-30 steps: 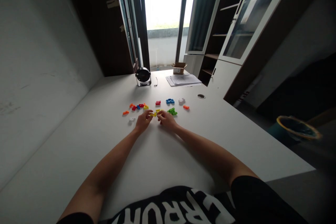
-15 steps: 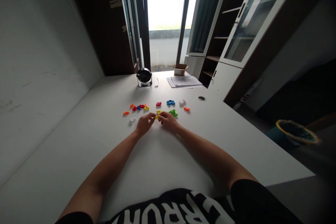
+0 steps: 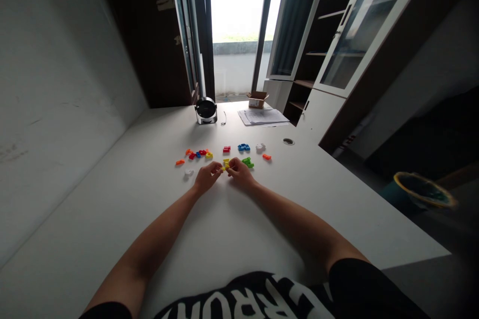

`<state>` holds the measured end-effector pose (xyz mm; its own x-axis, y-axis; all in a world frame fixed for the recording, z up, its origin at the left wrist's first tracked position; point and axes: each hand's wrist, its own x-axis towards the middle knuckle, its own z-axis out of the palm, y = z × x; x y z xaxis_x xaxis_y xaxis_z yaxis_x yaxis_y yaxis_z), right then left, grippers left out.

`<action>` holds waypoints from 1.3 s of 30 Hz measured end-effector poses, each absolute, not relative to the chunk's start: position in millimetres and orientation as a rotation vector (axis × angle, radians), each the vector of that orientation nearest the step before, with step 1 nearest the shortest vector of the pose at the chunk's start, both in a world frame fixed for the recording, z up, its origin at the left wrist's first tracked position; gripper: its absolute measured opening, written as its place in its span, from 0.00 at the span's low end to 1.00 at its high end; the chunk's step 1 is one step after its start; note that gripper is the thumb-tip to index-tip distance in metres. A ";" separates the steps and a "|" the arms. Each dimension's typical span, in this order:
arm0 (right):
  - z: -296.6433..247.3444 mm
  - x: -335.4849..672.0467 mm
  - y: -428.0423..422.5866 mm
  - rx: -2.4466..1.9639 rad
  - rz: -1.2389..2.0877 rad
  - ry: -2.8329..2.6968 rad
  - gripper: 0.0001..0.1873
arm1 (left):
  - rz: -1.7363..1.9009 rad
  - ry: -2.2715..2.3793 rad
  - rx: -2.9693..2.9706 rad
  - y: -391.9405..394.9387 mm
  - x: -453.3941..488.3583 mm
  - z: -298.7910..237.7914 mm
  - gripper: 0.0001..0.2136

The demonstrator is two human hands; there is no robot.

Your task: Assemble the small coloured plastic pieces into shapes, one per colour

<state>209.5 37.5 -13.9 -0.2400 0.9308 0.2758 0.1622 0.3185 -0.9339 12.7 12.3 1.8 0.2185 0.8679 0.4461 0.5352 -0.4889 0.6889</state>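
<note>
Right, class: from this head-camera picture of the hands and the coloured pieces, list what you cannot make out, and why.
All in the head view:
1. The yellow piece, pinched between the left hand and right hand: partly covered by fingers and too small to tell its shape.
2. The papers: print too small.
3. The shirt lettering: cut off by the bottom edge.
4. The bin: blurred, contents unclear.

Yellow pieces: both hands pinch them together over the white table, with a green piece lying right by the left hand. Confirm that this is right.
Not quite. In the head view the green piece lies by the right hand; by the left hand lies a white piece. Both hands do pinch the yellow pieces over the table.
</note>
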 end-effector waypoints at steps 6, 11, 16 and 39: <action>-10.6 209.4 36.5 -0.979 1.081 -1.644 0.17 | 1.211 1.326 2.064 13.4 11.6 1.7 0.07; -11.6 210.3 38.5 -0.918 1.153 -1.650 0.20 | 1.231 1.303 2.067 13.7 10.8 2.3 0.06; -12.1 211.5 40.2 -0.888 1.167 -1.707 0.23 | 1.228 1.286 2.087 12.2 11.9 3.2 0.06; -9.1 208.1 32.5 -1.084 0.767 -1.913 0.14 | 1.105 1.280 2.101 15.2 7.5 4.5 0.10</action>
